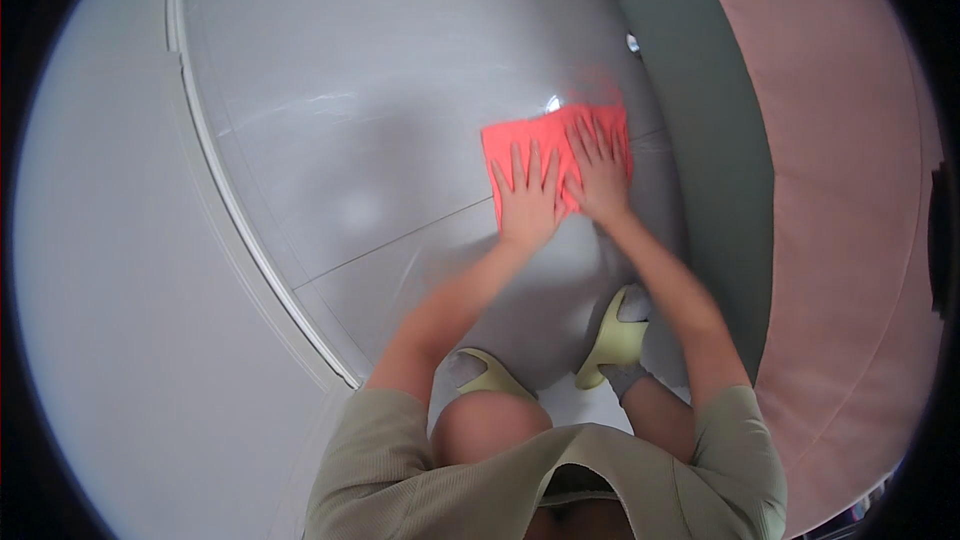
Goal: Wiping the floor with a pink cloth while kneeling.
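A coral-red cloth (517,133) lies spread flat on the glossy grey tiled floor (420,157). My left hand (529,202) presses on its lower left part, palm down with the fingers spread. Close beside it, my right hand (602,176) rests flat on the right part of the cloth, its fingers also apart. Neither hand is curled around the cloth, and both palms hide some of it. Just beyond the cloth's far right corner, the floor shows a reddish patch (596,82), perhaps a reflection.
Along the right runs a sofa with a green base (705,165), a pink upper part (832,165) and shiny metal feet (634,43). A pale wall (120,225) with a white baseboard (225,204) borders the left. My feet wear yellow-green slippers (616,341) near the floor work.
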{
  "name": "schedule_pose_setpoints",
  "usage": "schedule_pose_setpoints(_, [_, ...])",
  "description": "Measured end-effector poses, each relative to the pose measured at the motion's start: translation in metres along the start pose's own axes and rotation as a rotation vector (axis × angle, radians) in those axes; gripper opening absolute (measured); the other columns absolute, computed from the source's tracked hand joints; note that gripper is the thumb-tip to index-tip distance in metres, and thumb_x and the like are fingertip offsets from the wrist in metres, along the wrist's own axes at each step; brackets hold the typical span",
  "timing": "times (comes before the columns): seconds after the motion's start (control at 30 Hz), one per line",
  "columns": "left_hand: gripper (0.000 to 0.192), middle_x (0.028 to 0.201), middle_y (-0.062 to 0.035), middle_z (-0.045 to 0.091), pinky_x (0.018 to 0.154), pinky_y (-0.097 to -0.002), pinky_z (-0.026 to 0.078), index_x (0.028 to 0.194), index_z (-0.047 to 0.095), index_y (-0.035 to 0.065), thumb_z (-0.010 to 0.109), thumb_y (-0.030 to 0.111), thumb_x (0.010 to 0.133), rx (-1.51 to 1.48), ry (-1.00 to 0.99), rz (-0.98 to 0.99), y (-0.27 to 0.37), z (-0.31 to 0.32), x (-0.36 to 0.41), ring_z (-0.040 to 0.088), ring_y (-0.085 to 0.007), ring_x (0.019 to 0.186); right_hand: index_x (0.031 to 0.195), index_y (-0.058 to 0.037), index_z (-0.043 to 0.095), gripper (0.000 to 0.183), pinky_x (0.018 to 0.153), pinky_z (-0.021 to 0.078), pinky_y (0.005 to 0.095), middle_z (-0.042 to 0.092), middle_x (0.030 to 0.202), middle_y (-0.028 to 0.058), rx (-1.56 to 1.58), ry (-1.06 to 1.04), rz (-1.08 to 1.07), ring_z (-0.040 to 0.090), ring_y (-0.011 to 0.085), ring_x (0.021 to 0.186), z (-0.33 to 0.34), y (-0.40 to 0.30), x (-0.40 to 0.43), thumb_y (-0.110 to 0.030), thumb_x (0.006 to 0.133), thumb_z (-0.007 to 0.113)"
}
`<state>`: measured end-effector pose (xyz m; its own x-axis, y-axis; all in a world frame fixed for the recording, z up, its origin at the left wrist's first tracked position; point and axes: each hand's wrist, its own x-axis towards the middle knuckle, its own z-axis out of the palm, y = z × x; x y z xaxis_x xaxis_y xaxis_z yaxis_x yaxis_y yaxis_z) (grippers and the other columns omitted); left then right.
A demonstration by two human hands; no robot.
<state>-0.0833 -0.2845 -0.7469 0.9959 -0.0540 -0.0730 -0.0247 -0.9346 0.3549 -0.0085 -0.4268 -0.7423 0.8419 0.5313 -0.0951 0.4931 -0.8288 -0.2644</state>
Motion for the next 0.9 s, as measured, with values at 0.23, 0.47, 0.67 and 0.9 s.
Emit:
schedule_pose_setpoints(0.23, [0.072, 0.149, -0.0169, 0.028, 0.106, -0.0688, 0.012, 0.14, 0.039, 0.0096, 0.058, 0.039, 0.077, -0.038, -0.202, 0.382, 0.012, 0.012, -0.053, 0.017, -0.0414, 0.139, 0.145, -0.0107, 0.03, 0.084, 0.112, 0.0143, 0.0554, 0.023, 0.152, 0.0091, 0.025, -0.131, 0.126, 0.02, 0.0316, 0.14, 0.01, -0.006, -0.096, -0.037, 0.072, 0.062])
schedule_pose_setpoints(0.47, [0.068, 0.15, -0.0132, 0.027, 0.109, -0.0632, 0.009, 0.14, 0.04, 0.0097, 0.055, 0.037, 0.08, -0.018, 0.019, 0.186, 0.037, 0.011, 0.087, 0.017, -0.0396, 0.14, 0.142, -0.0092, 0.035, 0.069, 0.113, 0.0188, 0.0482, 0.028, 0.15, 0.0128, 0.114, 0.089, 0.108, 0.025, 0.0334, 0.138, -0.009, 0.074, 0.021, -0.034, 0.081, 0.056])
schedule_pose_setpoints(0.67, [0.057, 0.149, -0.006, 0.033, 0.112, -0.0611, 0.007, 0.139, 0.043, 0.0148, 0.043, 0.04, 0.087, 0.223, -0.183, 0.582, 0.082, 0.024, 0.11, 0.022, -0.0308, 0.14, 0.143, -0.0047, 0.031, 0.062, 0.107, 0.0295, 0.0441, 0.03, 0.149, 0.0149, 0.386, 0.234, 0.699, 0.029, 0.0386, 0.134, 0.024, 0.094, -0.049, -0.033, 0.09, 0.045])
schedule_pose_setpoints(0.9, [0.064, 0.144, -0.0063, 0.04, 0.112, -0.0625, 0.006, 0.136, 0.046, 0.0144, 0.053, 0.039, 0.077, -0.007, -0.341, 0.851, 0.065, 0.023, 0.01, 0.022, -0.0306, 0.14, 0.146, -0.0052, 0.024, 0.07, 0.114, 0.0102, 0.051, 0.021, 0.153, 0.0137, -0.066, 0.195, 0.781, 0.016, 0.0326, 0.142, 0.027, -0.008, -0.153, -0.038, 0.087, 0.04])
